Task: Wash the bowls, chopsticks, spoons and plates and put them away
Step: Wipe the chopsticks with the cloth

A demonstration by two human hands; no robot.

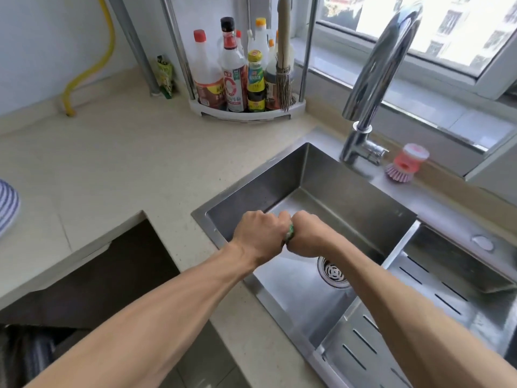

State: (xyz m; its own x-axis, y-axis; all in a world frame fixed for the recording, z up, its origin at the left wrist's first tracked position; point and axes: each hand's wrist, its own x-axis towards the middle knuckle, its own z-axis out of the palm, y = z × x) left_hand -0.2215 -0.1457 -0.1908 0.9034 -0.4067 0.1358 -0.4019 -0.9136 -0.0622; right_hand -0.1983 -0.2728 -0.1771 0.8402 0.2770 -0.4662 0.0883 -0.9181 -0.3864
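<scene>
Over the steel sink [321,175] my left hand [258,236] and my right hand [306,236] are clenched side by side, knuckles up. Both grip a green scouring sponge [290,233], of which only a thin strip shows between the fists. The basin below holds no dishes that I can see; its drain strainer [334,271] lies just right of my hands. A blue-striped plate or bowl [7,207] shows partly at the left edge of the counter [126,169].
The chrome tap [375,79] arches above the sink's far side. A pink dish brush [405,163] lies by the window sill. A corner rack [246,113] holds several sauce bottles and a bamboo brush. A slotted steel drainer [414,331] sits at right. A dark opening [92,275] gapes in the counter.
</scene>
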